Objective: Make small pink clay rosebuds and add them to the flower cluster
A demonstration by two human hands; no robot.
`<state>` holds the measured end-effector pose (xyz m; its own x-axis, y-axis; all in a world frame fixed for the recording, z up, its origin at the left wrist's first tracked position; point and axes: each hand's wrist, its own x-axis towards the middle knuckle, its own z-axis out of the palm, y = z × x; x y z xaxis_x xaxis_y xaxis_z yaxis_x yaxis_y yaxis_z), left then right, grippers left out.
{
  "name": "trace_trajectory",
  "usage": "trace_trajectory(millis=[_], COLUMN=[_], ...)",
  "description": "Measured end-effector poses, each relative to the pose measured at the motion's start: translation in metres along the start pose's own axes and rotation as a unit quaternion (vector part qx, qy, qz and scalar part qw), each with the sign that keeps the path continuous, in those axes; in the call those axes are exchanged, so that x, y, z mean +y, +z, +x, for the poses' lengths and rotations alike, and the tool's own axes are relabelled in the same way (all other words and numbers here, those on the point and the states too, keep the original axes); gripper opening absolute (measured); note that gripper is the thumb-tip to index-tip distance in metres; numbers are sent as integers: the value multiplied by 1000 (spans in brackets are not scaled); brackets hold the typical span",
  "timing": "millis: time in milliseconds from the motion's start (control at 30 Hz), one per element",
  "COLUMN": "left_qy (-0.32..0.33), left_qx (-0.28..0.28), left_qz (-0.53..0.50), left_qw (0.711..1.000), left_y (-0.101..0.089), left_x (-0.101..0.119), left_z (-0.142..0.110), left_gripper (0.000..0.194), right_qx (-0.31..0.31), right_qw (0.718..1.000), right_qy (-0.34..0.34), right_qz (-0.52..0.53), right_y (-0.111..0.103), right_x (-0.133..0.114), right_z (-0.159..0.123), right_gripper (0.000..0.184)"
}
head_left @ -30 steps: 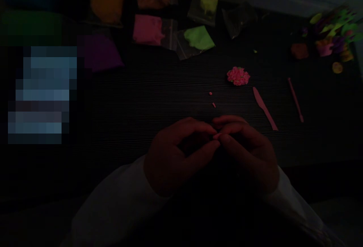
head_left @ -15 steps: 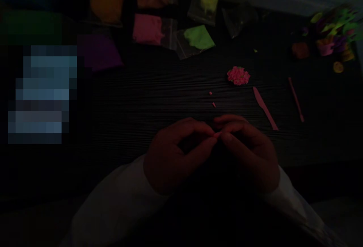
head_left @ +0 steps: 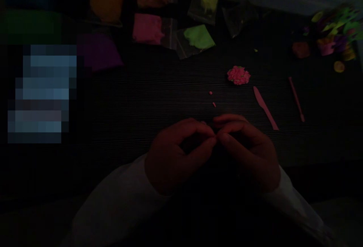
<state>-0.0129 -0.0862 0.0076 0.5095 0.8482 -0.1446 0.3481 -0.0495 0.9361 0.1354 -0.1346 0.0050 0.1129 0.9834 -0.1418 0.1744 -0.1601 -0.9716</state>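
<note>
In near darkness, a person's left hand (head_left: 172,156) and right hand (head_left: 249,152) met over a dark ribbed table (head_left: 141,99), thumb and fingers (head_left: 211,141) of each pinched narrow on a tiny pink clay bit (head_left: 216,137) held between the two sets of fingertips. Beyond the left hand's fingers, far up the table, lay zip bags of pink clay (head_left: 147,28) and green clay (head_left: 198,37). Just beyond the meeting fingertips sat two pink crumbs (head_left: 212,98), and farther out, up and to the right, a pink clay flower (head_left: 238,75). Off the right hand's fingers lay a pink plastic knife (head_left: 265,107) and, farther right, a thin pink stick tool (head_left: 296,98). In such dim light the speck, barely visible in the grip, seemed likely to be squashed out of shape by too hard a pinch, or to slip loose and vanish against the dark table among the crumbs.
</note>
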Motion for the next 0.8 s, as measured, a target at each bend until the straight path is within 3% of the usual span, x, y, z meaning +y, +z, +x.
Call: trace_trajectory(millis=[533,800], left_qy=[-1,20], left_qx=[-3,13], left_qz=[-17,24], left_qw=[1000,999], left_y=[0,1], left_x=[2,2], left_z=[0,-1], left_gripper=[5,4], right_qx=[4,-11], right_qw=[1000,1000], right_qy=[9,14], right_qz=[28,-20], right_y=[0,-1], right_x=[-1,-5], right_z=[1,3], right_gripper=[6,3])
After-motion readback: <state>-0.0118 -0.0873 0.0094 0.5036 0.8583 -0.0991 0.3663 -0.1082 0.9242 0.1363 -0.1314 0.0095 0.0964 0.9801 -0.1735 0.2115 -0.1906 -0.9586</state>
